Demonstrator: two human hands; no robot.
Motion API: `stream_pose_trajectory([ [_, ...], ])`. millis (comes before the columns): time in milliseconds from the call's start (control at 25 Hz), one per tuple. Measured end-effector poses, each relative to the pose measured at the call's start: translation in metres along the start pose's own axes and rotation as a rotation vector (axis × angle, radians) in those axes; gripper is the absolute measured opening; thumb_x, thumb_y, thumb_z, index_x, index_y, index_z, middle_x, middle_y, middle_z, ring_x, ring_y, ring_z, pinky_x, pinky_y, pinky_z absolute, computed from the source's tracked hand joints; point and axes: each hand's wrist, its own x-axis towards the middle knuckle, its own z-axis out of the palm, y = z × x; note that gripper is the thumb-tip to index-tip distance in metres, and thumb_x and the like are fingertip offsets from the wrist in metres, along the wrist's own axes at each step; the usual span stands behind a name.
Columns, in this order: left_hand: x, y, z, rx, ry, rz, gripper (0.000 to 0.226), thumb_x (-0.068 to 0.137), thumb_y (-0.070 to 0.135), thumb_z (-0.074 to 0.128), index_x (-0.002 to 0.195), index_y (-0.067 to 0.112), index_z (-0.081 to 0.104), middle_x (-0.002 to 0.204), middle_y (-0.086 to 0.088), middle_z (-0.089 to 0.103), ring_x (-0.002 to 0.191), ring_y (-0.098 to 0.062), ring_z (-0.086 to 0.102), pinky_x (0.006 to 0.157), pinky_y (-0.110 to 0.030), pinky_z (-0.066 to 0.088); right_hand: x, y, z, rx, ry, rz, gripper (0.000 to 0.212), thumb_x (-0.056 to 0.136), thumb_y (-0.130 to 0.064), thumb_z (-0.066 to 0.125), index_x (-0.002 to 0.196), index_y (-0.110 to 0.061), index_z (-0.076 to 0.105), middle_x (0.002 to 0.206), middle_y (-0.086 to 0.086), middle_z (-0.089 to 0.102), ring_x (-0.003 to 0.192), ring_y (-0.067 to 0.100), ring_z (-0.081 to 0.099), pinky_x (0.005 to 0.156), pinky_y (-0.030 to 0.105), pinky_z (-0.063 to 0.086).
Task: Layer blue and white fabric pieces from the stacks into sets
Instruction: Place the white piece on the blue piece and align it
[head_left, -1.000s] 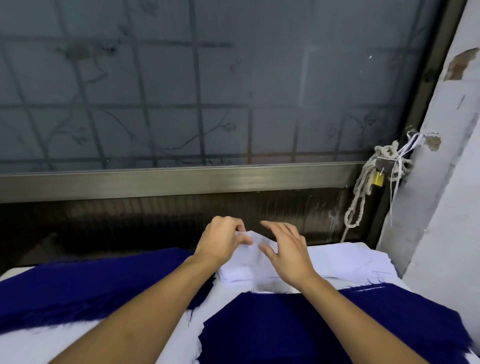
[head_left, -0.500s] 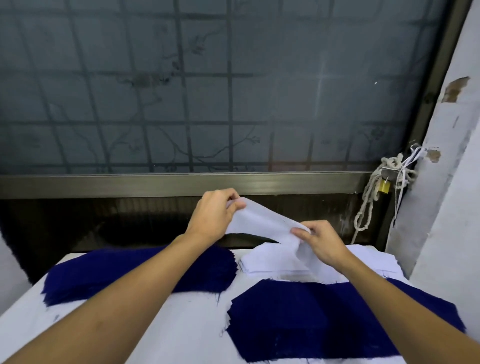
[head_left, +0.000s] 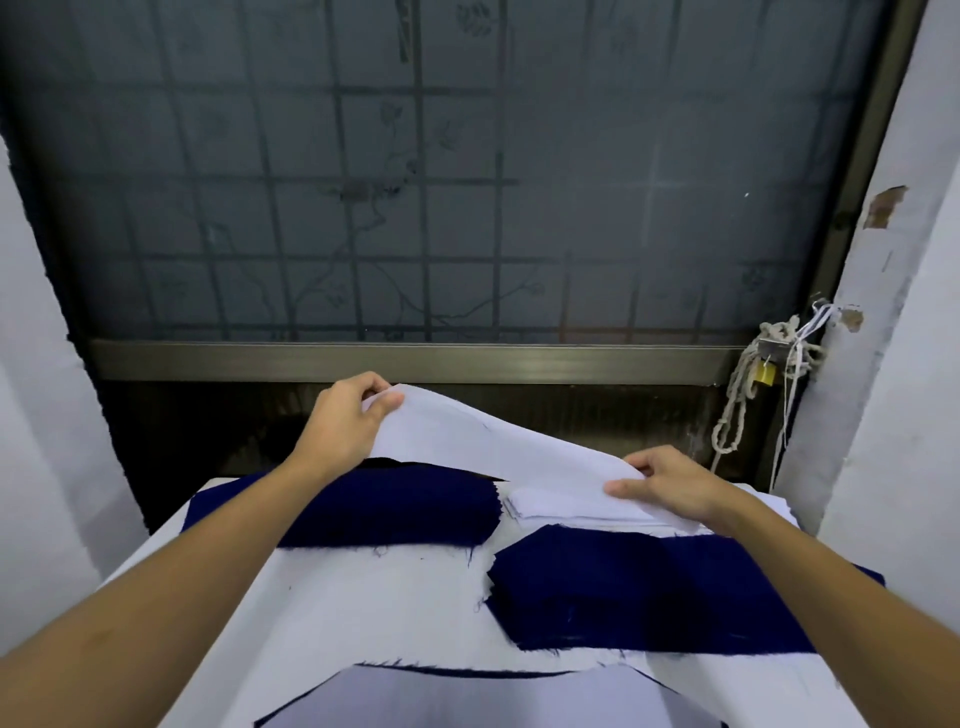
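The left hand (head_left: 343, 421) and right hand (head_left: 670, 486) each pinch one end of a single white piece (head_left: 493, 452), held spread just above the white stack (head_left: 561, 512) at the far edge of the surface (head_left: 363, 597), likely so it comes away alone and flat for layering.

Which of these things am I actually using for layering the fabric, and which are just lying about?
In use: white piece, pinched by left hand and right hand; white stack; left blue stack; right blue stack; layered set nearest me.
Lying about: knotted rope; padlock.
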Motion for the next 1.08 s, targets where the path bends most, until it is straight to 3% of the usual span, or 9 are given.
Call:
stream_pose_trajectory([
  [120,-0.018,-0.008,-0.016,-0.010,-0.039,0.004,0.017,0.102,0.032,0.059,0.090,0.021,0.066,0.088,0.001,0.068,0.086,-0.013,0.062,0.072,-0.022,0.045,-0.011,-0.001,0.007,0.033,-0.108,0.091,0.029,0.092,-0.051,0.067,0.103,-0.027,0.077,0.101,-0.005,0.076,0.095,0.016,0.072,0.089,0.034,0.056],
  [200,-0.027,-0.013,-0.023,-0.011,-0.070,0.007,0.016,0.102,0.031,0.060,0.091,0.023,0.067,0.089,0.002,0.068,0.087,-0.012,0.063,0.074,-0.023,0.045,-0.016,-0.005,0.014,0.065,-0.120,0.158,0.035,0.093,-0.064,0.053,0.102,-0.036,0.071,0.108,-0.021,0.066,0.106,0.006,0.061,0.098,0.026,0.045],
  [280,-0.034,-0.018,-0.027,0.006,-0.089,-0.003,0.015,0.101,0.031,0.061,0.091,0.023,0.068,0.089,0.004,0.068,0.088,-0.012,0.063,0.077,-0.026,0.045,-0.017,-0.007,0.021,0.077,-0.082,0.202,0.030,0.100,-0.060,0.045,0.106,-0.037,0.064,0.118,-0.021,0.055,0.117,0.008,0.048,0.108,0.033,0.033],
  [360,-0.041,-0.024,-0.030,0.023,-0.093,-0.034,0.014,0.100,0.032,0.062,0.091,0.024,0.069,0.090,0.007,0.069,0.089,-0.011,0.063,0.081,-0.029,0.046,-0.017,-0.004,0.023,0.086,-0.025,0.154,0.017,0.102,-0.038,0.056,0.108,-0.029,0.069,0.126,-0.009,0.060,0.119,0.012,0.053,0.111,0.036,0.037],
  [480,-0.055,-0.033,-0.030,0.032,-0.095,-0.084,0.014,0.101,0.031,0.062,0.091,0.026,0.070,0.090,0.010,0.069,0.088,-0.011,0.064,0.080,-0.026,0.047,-0.028,-0.005,0.026,0.214,0.095,0.043,0.016,0.097,-0.017,0.066,0.108,-0.027,0.073,0.119,0.001,0.067,0.112,0.015,0.060,0.099,0.033,0.049],
  [680,-0.090,-0.042,-0.026,-0.111,-0.028,-0.193,0.015,0.103,0.028,0.059,0.099,0.022,0.071,0.089,0.006,0.070,0.086,-0.012,0.063,0.070,-0.025,0.047,-0.052,0.002,0.037,0.377,0.289,-0.043,0.020,0.093,-0.014,0.071,0.108,-0.027,0.074,0.116,-0.008,0.068,0.112,0.012,0.061,0.086,0.024,0.050],
  [880,-0.142,-0.050,-0.009,-0.221,0.067,-0.280,0.014,0.103,0.029,0.059,0.100,0.021,0.070,0.091,0.002,0.068,0.082,-0.018,0.063,0.052,-0.024,0.050,-0.086,0.020,0.060,0.418,0.315,-0.035,0.019,0.091,-0.017,0.075,0.105,-0.031,0.077,0.117,-0.010,0.070,0.114,0.008,0.061,0.099,0.032,0.046],
  [1000,-0.175,-0.070,0.001,-0.295,0.018,-0.369,0.017,0.101,0.031,0.062,0.090,0.023,0.072,0.081,0.002,0.069,0.071,-0.018,0.057,0.049,-0.024,0.048,-0.112,0.043,0.086,0.437,0.247,-0.027,0.020,0.092,-0.012,0.073,0.099,-0.030,0.078,0.096,0.002,0.076,0.097,0.020,0.071,0.084,0.026,0.052],
  [1080,-0.197,-0.085,0.006,-0.276,-0.020,-0.397,0.017,0.098,0.030,0.065,0.085,0.025,0.074,0.080,0.012,0.071,0.073,-0.013,0.061,0.056,-0.025,0.049,-0.126,0.058,0.100,0.370,0.216,-0.021,0.021,0.093,-0.013,0.072,0.095,-0.033,0.077,0.087,0.009,0.073,0.091,0.020,0.070,0.082,0.024,0.049],
])
